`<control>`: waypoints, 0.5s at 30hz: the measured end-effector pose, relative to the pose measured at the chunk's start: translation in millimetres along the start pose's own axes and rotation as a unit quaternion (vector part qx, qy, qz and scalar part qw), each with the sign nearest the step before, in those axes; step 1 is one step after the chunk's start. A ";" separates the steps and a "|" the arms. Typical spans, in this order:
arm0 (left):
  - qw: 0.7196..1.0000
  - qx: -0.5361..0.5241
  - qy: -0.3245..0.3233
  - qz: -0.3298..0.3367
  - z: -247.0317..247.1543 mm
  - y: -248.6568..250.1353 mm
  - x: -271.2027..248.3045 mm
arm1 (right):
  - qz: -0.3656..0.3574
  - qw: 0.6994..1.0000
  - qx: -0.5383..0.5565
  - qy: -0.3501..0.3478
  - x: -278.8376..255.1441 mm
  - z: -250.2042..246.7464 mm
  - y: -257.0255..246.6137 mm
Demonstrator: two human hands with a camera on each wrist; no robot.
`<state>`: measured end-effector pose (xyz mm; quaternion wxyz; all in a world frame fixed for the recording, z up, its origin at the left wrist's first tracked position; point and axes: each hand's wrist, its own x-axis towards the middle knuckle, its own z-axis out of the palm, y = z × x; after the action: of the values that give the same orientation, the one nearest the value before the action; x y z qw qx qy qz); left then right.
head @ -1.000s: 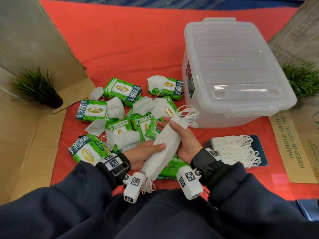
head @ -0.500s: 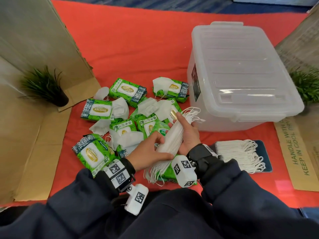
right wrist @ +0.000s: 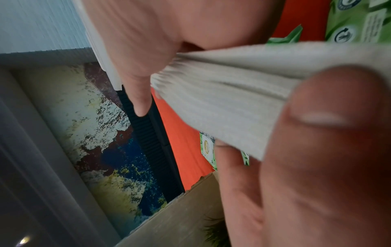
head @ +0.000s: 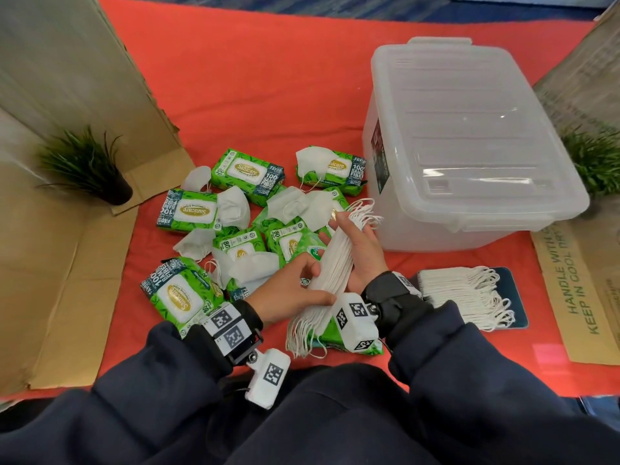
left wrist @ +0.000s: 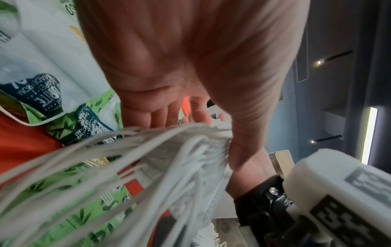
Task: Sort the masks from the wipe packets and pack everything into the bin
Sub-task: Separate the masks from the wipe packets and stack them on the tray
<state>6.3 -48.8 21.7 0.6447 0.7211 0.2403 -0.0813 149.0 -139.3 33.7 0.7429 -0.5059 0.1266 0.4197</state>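
A thick stack of white masks (head: pixel 335 273) stands tilted and edge-on between my hands, ear loops dangling at both ends. My left hand (head: pixel 302 286) holds its left side with thumb and fingers. My right hand (head: pixel 360 253) grips it from the right, and the right wrist view shows the thumb over the stack (right wrist: pixel 232 103). In the left wrist view the loops (left wrist: pixel 105 167) fan out under my palm. Several green wipe packets (head: pixel 248 172) and loose masks (head: pixel 233 208) lie mixed behind my hands. The clear bin (head: pixel 469 139) sits at the right with its lid on.
A second neat stack of masks (head: pixel 466 293) lies on a dark blue pad (head: pixel 513 297) right of my hands. Cardboard walls (head: pixel 67 78) flank the red cloth (head: pixel 268 78). A potted plant (head: pixel 87 169) stands at the left and another (head: pixel 597 162) at the right.
The mask stack has turned from flat-face-up to edge-on between my hands. My left hand slid up from its lower end to its side.
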 end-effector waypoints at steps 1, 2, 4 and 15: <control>1.000 -0.005 -0.001 -0.002 0.3 1.3 -0.5 | 0.006 1.000 -0.007 0.004 1.3 1.6 0.6; 1.000 -0.009 -0.003 -0.005 1.0 2.6 -1.7 | 0.007 1.000 -0.016 0.008 2.5 2.5 1.2; 0.999 -0.032 -0.019 -0.010 2.1 8.8 -6.2 | 0.001 0.999 -0.036 0.021 5.1 4.6 0.8; 0.987 0.049 -0.155 0.005 -39.3 20.5 -26.2 | 0.058 0.997 -0.036 0.030 22.0 3.7 -15.2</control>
<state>-14.9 -18.2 57.3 0.6382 0.7319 0.1296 -0.2006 173.1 -127.3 31.7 0.6946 -0.5362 0.1631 0.4510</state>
